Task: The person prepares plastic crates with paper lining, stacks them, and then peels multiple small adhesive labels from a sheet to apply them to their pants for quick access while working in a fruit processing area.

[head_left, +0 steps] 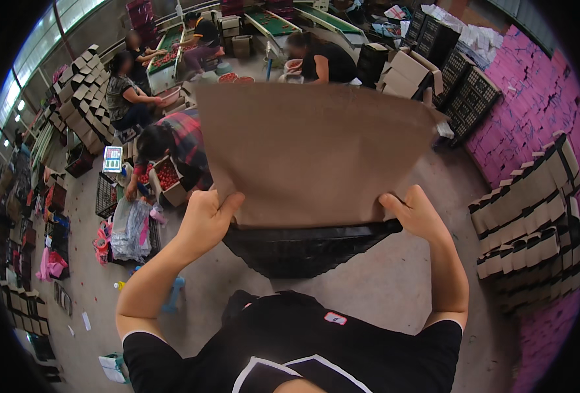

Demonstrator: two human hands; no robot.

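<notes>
A large sheet of brown paper (316,150) spreads in front of me, its far edge raised and blurred. My left hand (210,215) is closed on its near left side, thumb on top. On the near right side my right hand (416,211) pinches the paper in the same way. Directly beneath the sheet's near edge is a black plastic crate (309,252), with its near wall and rim showing. The paper hides the inside of the crate.
Paper-lined black crates (532,223) are stacked at my right, before a pink stack (532,98). At the left, a person in a plaid shirt (185,134) bends over a paper-lined box of red fruit (167,175), near a scale (112,159). Several people sit farther back by green conveyors (270,23).
</notes>
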